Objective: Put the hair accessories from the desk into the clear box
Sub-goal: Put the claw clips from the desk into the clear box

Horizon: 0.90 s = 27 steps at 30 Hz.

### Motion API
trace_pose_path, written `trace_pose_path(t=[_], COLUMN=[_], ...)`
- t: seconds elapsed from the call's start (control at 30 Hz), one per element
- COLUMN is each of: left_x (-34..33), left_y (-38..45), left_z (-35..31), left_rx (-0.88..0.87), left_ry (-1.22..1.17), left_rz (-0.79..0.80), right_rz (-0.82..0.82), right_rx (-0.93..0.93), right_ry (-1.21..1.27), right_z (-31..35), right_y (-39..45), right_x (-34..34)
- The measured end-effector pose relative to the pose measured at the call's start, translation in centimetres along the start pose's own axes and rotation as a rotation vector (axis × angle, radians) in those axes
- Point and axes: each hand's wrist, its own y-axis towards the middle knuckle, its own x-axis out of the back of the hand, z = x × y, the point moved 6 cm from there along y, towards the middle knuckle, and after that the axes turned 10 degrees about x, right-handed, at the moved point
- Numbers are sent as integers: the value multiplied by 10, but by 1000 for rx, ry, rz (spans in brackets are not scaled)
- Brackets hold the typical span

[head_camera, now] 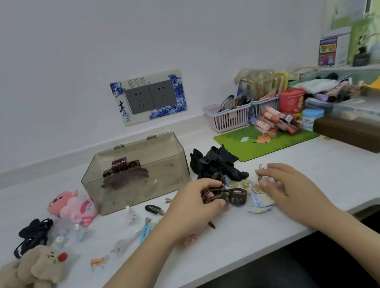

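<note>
The left hand [193, 207] pinches a brown claw clip [229, 195] between thumb and fingers, low over the desk [221, 243]. Just beside it, the right hand [286, 189] hovers with fingers spread loosely over small fabric clips [261, 203], gripping nothing. Behind them lies a black scrunchie [218, 163]. To the left stands the clear box [137, 172], a dark red claw clip [123, 170] already inside. More accessories lie scattered further left: small clips, black hair ties [34, 233], a pink plush clip [74, 206] and a beige plush one [26, 281].
</note>
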Motion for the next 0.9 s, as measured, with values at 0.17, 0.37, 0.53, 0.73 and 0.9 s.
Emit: trace_pose_path(t=[0.17, 0.37, 0.53, 0.73, 0.9], left_x=[8, 12, 16, 29, 35], left_y=[4, 5, 3, 3, 1], left_z=[3, 6, 4, 8, 8], left_rx=[25, 30, -7, -13, -8], left_ry=[-177, -229, -245, -387, -400], left_rz=[-67, -91, -177, -338, -390], right_rz=[-38, 60, -54, -225, -321], right_rx=[-64, -120, -154, -212, -215], right_ry=[116, 156, 229, 356, 378], right_z=[-3, -2, -3, -6, 1], right_y=[7, 13, 13, 13, 19], right_x=[3, -5, 0, 15, 21])
